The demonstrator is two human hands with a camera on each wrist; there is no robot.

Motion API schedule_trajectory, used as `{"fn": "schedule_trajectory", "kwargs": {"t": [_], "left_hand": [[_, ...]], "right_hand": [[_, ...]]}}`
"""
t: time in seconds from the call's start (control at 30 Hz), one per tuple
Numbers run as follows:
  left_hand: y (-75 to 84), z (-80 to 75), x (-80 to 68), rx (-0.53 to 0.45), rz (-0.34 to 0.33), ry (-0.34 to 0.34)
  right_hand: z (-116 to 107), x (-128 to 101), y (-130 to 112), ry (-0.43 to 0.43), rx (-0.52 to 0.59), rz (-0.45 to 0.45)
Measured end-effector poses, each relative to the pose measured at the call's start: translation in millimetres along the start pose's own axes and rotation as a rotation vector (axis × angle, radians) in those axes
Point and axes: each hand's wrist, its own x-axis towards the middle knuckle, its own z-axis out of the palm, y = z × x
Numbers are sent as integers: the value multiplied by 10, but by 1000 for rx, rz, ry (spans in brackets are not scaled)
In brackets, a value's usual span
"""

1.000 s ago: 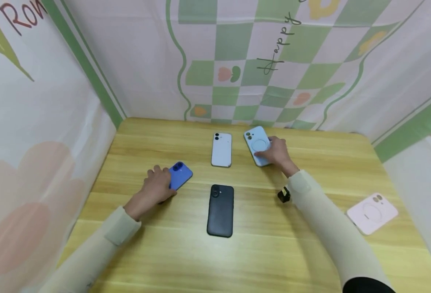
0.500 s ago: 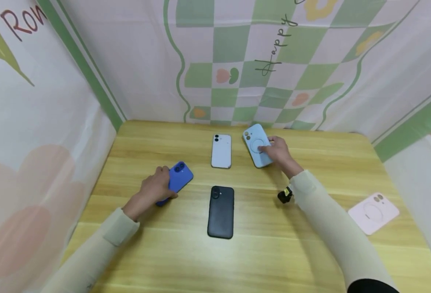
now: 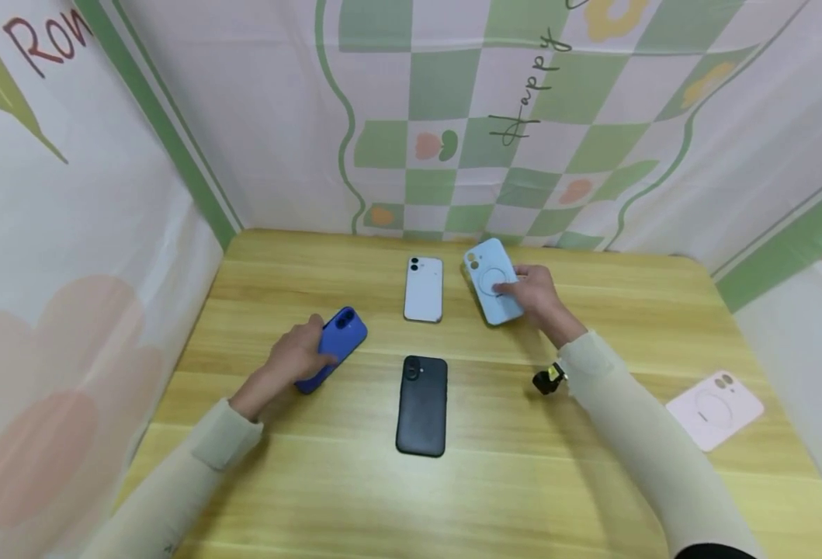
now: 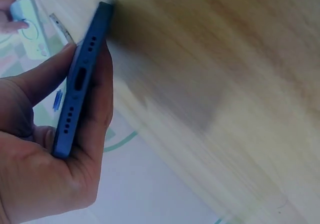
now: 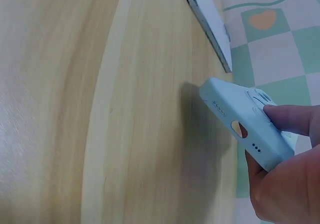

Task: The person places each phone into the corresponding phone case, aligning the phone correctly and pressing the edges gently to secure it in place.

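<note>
A blue phone [image 3: 343, 339] is in my left hand [image 3: 292, 357], at the left of the table. In the left wrist view, the thumb and fingers grip the phone [image 4: 80, 81] by its two faces, with its bottom edge and charging port toward the camera. My right hand [image 3: 539, 296] holds a light blue phone case [image 3: 492, 272] near the table's back edge, thumb across its ring. Through the port cutout of the case [image 5: 250, 126], the right wrist view shows that no phone is inside. The case is tilted and raised above its shadow.
Between the hands, a white phone [image 3: 423, 289] lies at the back and a black phone [image 3: 421, 407] nearer the front. At the right lies a pink phone case [image 3: 716, 411]. A patterned curtain [image 3: 445, 85] hangs behind the wooden table [image 3: 508, 473].
My left hand has shifted its grip, uncovering more of the blue phone, which is lifted slightly. The right thumb has slid onto the light blue case's ring, and the case has risen a little.
</note>
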Motion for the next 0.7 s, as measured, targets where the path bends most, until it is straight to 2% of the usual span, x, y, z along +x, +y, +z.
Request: {"fn": "schedule_trajectory", "kwargs": {"t": [0.13,0.23,0.43,0.57,0.7], "left_hand": [[-2,-13,-22,-51,4,-8],[24,-32,-48,-96,30,-5],[68,-51,-47,-209,100,32],[111,-24,-14,-338,109,58],[181,3,-4,-534,74,73]], "right_hand": [[-15,-57,-9,-14,27,18],[-32,-102,-20,-26,51,9],[-32,-209,-34,-83,171,-21],[-16,-306,-75,-120,219,-14],[-1,-407,-126,-162,230,-9]]}}
